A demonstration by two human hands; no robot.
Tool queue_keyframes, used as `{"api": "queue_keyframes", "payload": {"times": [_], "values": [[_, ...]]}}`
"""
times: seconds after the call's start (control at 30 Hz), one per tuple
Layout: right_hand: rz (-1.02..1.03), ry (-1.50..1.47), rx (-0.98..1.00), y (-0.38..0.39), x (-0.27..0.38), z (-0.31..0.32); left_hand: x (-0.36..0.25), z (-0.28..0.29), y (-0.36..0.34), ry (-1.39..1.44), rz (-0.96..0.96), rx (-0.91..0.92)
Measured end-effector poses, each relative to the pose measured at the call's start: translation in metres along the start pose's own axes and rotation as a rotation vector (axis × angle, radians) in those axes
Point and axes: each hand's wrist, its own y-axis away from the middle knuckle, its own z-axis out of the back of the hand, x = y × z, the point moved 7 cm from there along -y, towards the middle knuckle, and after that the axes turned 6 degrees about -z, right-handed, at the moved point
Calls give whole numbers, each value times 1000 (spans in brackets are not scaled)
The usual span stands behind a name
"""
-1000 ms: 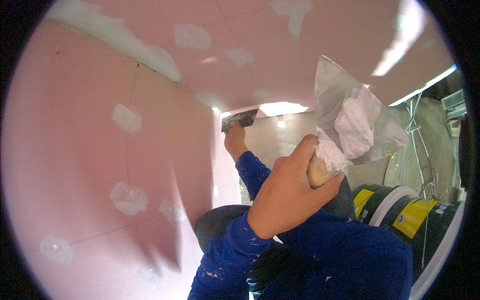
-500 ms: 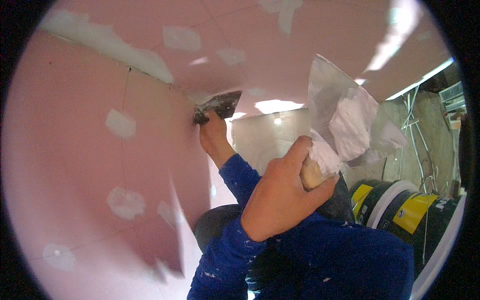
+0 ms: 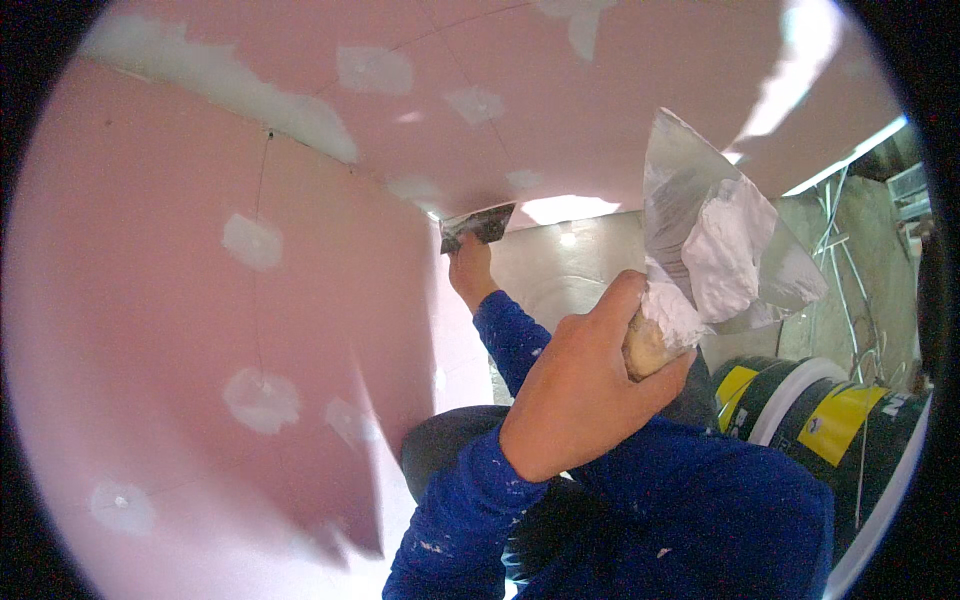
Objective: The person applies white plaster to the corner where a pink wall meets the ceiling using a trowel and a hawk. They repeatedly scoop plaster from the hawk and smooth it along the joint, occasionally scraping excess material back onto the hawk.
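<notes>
My left hand [image 3: 590, 385] is closed round the wooden handle of a trowel [image 3: 668, 165], near the middle of the view. A thick lump of white joint compound [image 3: 730, 250] sits on its broad metal blade, and more is smeared down by the handle. Farther off, my right hand [image 3: 470, 268] grips a wide, dark putty knife [image 3: 480, 226]. That blade lies at the corner where the pink plasterboard wall [image 3: 330, 300] meets the pink board above [image 3: 620, 90]. My right forearm passes behind the left hand, which partly hides it.
Whitish patches of compound [image 3: 262, 400] dot the pink boards, and a long band [image 3: 230, 85] follows the seam at upper left. Dark buckets [image 3: 770, 400] with yellow labels lie at lower right. Behind them are pale cables or rods [image 3: 845, 270] against a rough grey wall.
My right hand and the putty knife have moved right and away along the corner. A pale smear now shows behind them. The loaded trowel sits slightly farther right in view.
</notes>
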Motion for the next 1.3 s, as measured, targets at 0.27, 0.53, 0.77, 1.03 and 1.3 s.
{"api": "queue_keyframes", "payload": {"times": [0.27, 0.53, 0.77, 1.03, 1.3], "values": [[-635, -985, -11, -7, 17, -33, -1, 1, 1, -33, 29, -3], [-624, -1071, 11, -8, 163, -66, -11, 4, 5, -17, 27, 29], [-570, -743, -148, -23, 244, -109, -28, 2, 16, 13, 50, 9], [-605, -999, -10, 39, 199, -58, -25, -1, 14, 7, -23, 37], [16, 691, 178, 12, 30, 3, -17, 6, 12, -42, -61, -14]]}}
